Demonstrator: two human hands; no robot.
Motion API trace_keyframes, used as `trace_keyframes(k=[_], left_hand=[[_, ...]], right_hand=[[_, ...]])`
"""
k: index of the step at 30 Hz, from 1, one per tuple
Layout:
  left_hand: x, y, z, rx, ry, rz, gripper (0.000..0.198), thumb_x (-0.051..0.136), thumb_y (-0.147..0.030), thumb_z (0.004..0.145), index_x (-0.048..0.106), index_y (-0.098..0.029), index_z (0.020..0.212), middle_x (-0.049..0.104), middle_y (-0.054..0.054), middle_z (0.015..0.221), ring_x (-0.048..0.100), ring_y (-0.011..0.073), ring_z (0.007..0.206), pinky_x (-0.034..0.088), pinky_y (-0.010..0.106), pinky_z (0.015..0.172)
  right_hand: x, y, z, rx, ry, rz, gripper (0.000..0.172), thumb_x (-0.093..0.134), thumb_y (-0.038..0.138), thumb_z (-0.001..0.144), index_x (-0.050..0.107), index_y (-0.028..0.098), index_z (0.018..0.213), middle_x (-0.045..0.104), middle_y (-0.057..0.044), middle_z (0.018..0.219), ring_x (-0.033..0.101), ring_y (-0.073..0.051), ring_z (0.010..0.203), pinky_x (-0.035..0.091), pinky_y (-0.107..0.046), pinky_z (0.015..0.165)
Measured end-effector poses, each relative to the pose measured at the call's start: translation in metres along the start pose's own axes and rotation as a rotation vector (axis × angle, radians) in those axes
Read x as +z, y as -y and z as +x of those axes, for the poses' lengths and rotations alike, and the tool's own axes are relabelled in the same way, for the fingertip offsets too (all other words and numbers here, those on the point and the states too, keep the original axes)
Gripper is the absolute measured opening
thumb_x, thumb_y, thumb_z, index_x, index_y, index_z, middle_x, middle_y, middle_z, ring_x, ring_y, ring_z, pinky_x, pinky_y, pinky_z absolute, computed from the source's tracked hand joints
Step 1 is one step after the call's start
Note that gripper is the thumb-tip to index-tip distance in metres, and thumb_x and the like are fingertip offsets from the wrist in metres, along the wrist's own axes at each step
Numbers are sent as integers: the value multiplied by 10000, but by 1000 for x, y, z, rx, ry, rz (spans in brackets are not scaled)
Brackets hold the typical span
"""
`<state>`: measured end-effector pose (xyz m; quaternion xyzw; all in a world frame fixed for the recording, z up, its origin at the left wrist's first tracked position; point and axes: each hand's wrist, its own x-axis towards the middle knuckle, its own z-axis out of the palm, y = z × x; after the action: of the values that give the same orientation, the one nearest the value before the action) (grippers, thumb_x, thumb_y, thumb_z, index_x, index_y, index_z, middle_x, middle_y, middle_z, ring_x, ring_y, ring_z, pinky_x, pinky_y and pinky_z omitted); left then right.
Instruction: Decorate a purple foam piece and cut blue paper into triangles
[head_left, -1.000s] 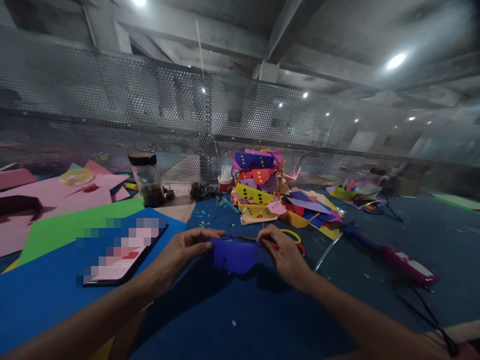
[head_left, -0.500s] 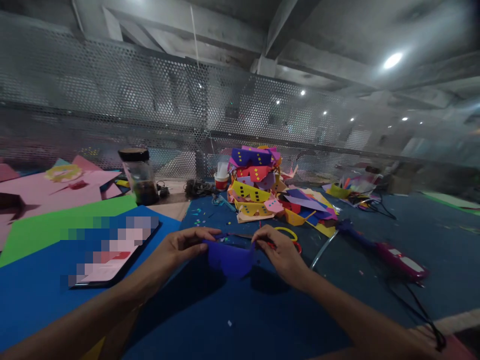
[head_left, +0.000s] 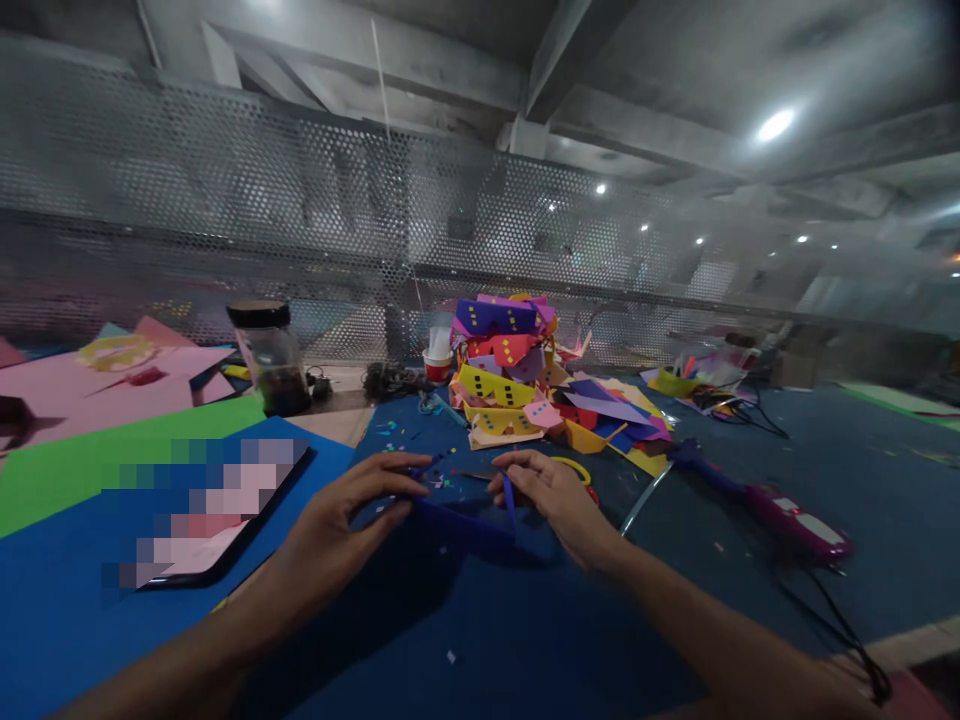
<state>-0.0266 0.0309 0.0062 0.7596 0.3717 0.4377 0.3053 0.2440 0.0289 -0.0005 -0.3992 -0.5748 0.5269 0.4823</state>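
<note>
Between my two hands a pair of blue paper glasses is held low over the table, front edge tipped down. At its left end the fingers and thumb of my left hand are closed on the paper. My right hand pinches the narrow side arm at the right end, which is bent up from the front piece. Just beyond my right hand lie scissors with yellow and red handles, partly hidden by it. Behind them rises a pile of coloured paper glasses with small square dots.
Left of my hands a phone lies on blue and green sheets. Further back stand a dark-lidded jar and a paper cup. A magenta glue gun with its cord lies at right.
The blue glasses have tipped from facing me to a flatter angle, and their right arm now stands bent up. My left hand has come slightly nearer and lower.
</note>
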Motion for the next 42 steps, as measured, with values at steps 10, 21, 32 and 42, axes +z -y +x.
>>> trace_keyframes(k=[10,21,32,42], left_hand=[[7,0,-8,101,-13,121,132,633,-309,925,742,-327,996,649,40,1304,587,268,1234,476,406,1050],[14,-7,-14,-98,47,-83,218,680,-371,888,718,-304,1092,612,62,1357,625,291,1172,523,420,1001],[14,-6,-6,-387,132,-343,492,775,-360,794,660,-235,1255,746,96,1139,683,289,1082,542,372,900],[9,5,-1,-391,15,-279,318,787,-454,749,773,-229,972,761,70,1040,689,271,965,529,312,757]], right_hand=[[6,-1,-4,-81,-4,-191,237,658,285,881,637,178,1091,759,-52,905,735,-186,832,574,-345,809],[10,3,-9,-141,-59,-440,142,575,210,911,691,186,989,752,-15,821,721,-164,763,557,-274,721],[11,6,-12,-172,-97,-519,87,597,204,908,665,190,960,768,-13,803,740,-170,787,544,-282,771],[7,10,-10,-127,35,-260,359,451,456,1033,683,197,1120,755,-41,872,696,-170,799,532,-301,772]])
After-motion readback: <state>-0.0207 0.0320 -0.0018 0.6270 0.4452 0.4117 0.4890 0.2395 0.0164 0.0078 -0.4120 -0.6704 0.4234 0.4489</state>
